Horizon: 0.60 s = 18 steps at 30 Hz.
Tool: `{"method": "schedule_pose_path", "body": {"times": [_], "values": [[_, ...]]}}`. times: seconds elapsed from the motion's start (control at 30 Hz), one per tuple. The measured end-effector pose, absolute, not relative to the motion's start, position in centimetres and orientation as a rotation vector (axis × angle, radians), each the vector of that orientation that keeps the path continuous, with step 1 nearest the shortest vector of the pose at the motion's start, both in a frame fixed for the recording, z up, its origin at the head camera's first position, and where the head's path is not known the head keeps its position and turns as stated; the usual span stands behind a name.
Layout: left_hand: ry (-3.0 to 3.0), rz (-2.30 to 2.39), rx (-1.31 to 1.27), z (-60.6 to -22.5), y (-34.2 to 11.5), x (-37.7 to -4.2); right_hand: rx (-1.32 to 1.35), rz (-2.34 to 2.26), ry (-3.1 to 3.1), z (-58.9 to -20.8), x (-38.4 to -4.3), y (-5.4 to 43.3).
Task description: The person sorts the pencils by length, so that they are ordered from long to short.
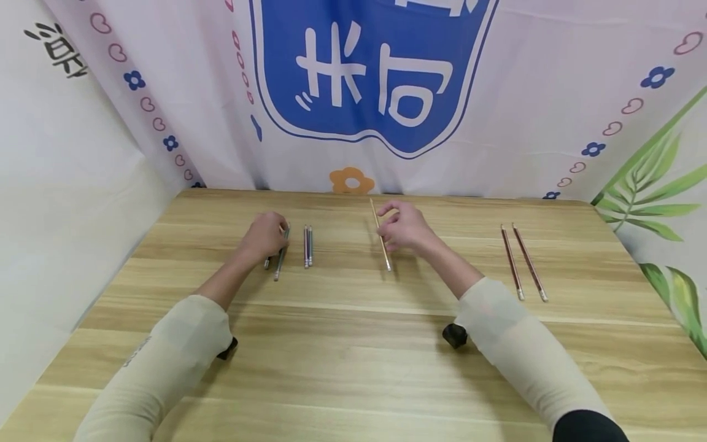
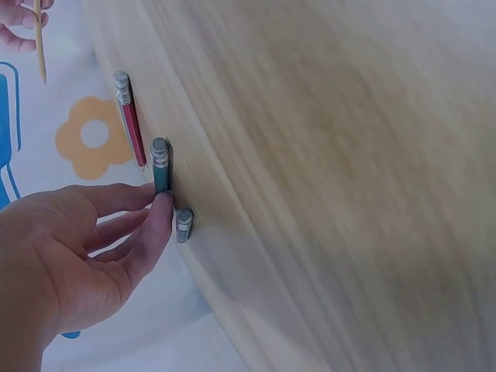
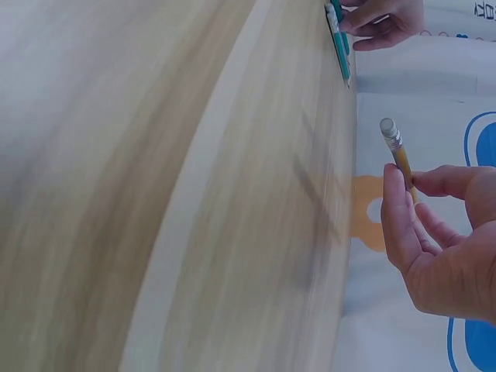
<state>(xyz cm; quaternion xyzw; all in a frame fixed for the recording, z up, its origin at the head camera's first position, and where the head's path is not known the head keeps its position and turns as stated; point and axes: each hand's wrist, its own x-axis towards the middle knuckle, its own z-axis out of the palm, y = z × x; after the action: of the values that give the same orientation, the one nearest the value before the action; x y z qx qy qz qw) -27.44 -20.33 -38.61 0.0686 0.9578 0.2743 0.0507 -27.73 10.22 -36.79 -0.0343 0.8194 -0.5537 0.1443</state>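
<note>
My left hand (image 1: 267, 235) pinches a green pencil (image 2: 161, 172) between thumb and fingers, its eraser end pointing toward me. Whether that pencil touches the table cannot be told. Right beside it lies another pencil (image 2: 184, 225), mostly hidden by the hand. Just to the right, two pencils (image 1: 306, 247) lie side by side; the left wrist view shows a red pencil (image 2: 133, 128) there. Near the middle of the table, my right hand (image 1: 404, 227) holds a yellow pencil (image 3: 401, 161) by thumb and fingertips. It is raised off the wood, eraser end toward me.
Two dark red pencils (image 1: 512, 264) lie slightly apart on the right side of the wooden table (image 1: 342, 368). A printed curtain (image 1: 210, 110) hangs along the back edge. Dark objects show under both forearms, one a black piece (image 1: 455, 336) by the right sleeve.
</note>
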Motion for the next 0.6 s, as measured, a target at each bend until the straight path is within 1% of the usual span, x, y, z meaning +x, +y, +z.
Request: {"method": "schedule_pose_path", "body": {"times": [0.6], "values": [[2.828,0.879,0.129,-38.5,-20.0,-27.7,-0.067,-1.578,2.378,-36.9,-27.5,13.5]]}}
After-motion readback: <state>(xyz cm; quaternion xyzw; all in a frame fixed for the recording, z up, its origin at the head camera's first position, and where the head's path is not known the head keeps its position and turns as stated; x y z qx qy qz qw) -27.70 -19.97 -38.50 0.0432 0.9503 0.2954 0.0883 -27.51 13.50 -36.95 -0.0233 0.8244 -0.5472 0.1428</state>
